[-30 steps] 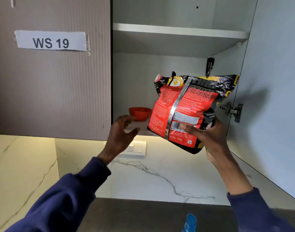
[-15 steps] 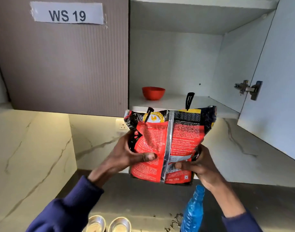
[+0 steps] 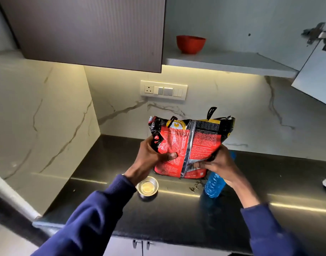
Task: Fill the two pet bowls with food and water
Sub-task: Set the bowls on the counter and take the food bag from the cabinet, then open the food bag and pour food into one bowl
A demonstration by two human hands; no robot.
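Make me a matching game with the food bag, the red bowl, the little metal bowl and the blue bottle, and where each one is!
Things:
1. food bag
2. red bowl
3. metal bowl
4. blue bottle

Places:
A. on the open cupboard shelf
B. standing on the counter under the right hand
C. held in both hands
D. on the counter beside the left wrist

Pairs: 1-C, 2-A, 3-D, 4-B
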